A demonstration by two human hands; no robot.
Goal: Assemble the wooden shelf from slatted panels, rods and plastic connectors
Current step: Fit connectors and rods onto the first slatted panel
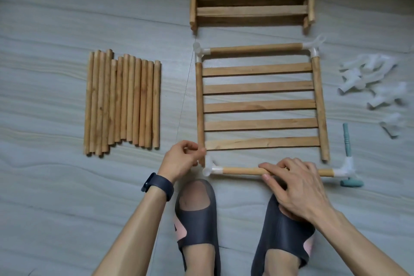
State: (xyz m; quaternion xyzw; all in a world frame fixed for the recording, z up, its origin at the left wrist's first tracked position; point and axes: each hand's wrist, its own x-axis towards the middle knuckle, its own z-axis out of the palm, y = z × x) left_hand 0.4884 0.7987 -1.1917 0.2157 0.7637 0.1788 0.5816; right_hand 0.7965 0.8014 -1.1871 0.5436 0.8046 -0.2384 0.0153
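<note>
My right hand (298, 186) grips the rod (242, 171), lying left-to-right along the near edge of the panel (259, 105); my left hand (181, 160) pinches its left rail (200, 107).

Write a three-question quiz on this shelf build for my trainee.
1. True or false: the right hand grips the near rod.
2. The hammer lies: A on the near panel; B right of it; C left of it.
3. How many slats does the near panel have?
Key: 1 true; 2 B; 3 five.
</note>
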